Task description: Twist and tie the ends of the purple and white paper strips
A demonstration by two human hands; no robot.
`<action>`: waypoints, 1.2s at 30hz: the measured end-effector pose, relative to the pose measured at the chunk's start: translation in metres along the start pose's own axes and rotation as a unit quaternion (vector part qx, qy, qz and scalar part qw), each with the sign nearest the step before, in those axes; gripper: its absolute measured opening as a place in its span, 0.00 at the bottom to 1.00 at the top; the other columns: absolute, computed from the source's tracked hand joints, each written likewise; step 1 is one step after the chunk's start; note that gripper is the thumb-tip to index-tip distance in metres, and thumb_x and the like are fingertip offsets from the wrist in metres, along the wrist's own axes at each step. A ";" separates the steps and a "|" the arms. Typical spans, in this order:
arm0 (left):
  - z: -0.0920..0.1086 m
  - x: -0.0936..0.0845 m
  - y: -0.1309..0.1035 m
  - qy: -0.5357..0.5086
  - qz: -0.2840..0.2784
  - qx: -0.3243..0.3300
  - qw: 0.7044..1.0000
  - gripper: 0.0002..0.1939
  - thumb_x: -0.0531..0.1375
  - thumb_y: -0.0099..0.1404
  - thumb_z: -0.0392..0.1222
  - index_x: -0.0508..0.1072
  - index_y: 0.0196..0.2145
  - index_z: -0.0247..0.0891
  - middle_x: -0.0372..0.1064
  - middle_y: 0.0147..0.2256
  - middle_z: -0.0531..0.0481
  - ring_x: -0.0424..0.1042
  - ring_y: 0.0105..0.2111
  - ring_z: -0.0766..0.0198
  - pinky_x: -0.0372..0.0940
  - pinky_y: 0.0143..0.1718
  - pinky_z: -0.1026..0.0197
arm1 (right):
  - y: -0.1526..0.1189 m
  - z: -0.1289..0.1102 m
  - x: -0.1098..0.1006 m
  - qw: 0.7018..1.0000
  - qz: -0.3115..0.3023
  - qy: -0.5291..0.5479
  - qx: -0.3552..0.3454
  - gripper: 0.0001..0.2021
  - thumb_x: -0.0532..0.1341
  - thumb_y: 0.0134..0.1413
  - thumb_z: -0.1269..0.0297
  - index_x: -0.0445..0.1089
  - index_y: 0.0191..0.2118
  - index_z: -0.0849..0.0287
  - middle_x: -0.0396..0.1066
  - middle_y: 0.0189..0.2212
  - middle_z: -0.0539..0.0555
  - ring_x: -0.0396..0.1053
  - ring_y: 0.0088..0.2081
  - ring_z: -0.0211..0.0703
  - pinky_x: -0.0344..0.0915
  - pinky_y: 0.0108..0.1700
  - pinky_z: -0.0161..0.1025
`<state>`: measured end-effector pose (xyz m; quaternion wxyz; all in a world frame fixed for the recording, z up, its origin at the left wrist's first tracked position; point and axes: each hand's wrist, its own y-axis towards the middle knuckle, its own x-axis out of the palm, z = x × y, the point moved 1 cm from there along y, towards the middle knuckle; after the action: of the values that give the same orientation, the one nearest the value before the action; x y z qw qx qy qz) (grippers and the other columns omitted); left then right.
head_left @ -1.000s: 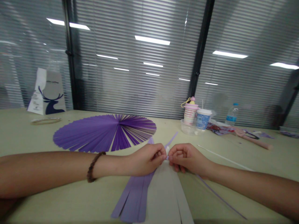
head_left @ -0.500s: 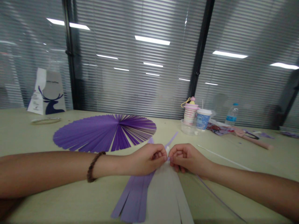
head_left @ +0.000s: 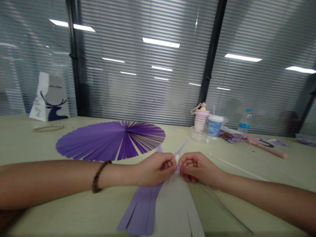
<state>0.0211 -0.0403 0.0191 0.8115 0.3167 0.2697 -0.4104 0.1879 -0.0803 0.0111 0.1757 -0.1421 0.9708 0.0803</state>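
My left hand (head_left: 155,169), with a dark beaded bracelet at its wrist, pinches a narrow purple paper strip (head_left: 178,168) between thumb and forefinger. My right hand (head_left: 199,166) pinches the same strip a short way along, so the fingertips almost meet. Between them the strip lies across the narrow top of a white fringed paper piece (head_left: 172,207), which fans out toward me. Partly under my left hand lies a similar light purple fringed piece (head_left: 143,207). A thin strip (head_left: 228,209) trails from below my right hand toward the front edge.
A round pleated purple paper fan (head_left: 98,141) lies beyond my left arm. Farther back stand a deer-print bag (head_left: 55,98), a pink cup (head_left: 201,120), a blue cup (head_left: 215,126) and a water bottle (head_left: 245,121). A white stick (head_left: 237,166) lies at right.
The thin trailing strip has shifted slightly left at its near end. Both hands stay almost in place, still pinching the purple strip.
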 end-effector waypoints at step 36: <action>-0.001 0.001 -0.001 0.064 -0.013 0.040 0.997 0.02 0.50 0.56 0.33 0.61 0.28 0.33 0.50 0.17 0.59 0.49 0.18 0.75 0.45 0.17 0.71 | -0.001 -0.002 0.000 0.999 -0.009 -0.047 0.002 0.05 0.56 0.43 0.67 0.64 0.30 0.62 0.64 0.19 0.47 0.58 0.17 0.28 0.52 0.16 0.24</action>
<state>0.0208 -0.0402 0.0177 0.7740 0.3712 0.3082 -0.4100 0.1874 -0.0818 0.0131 0.2221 -0.1464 0.9603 0.0836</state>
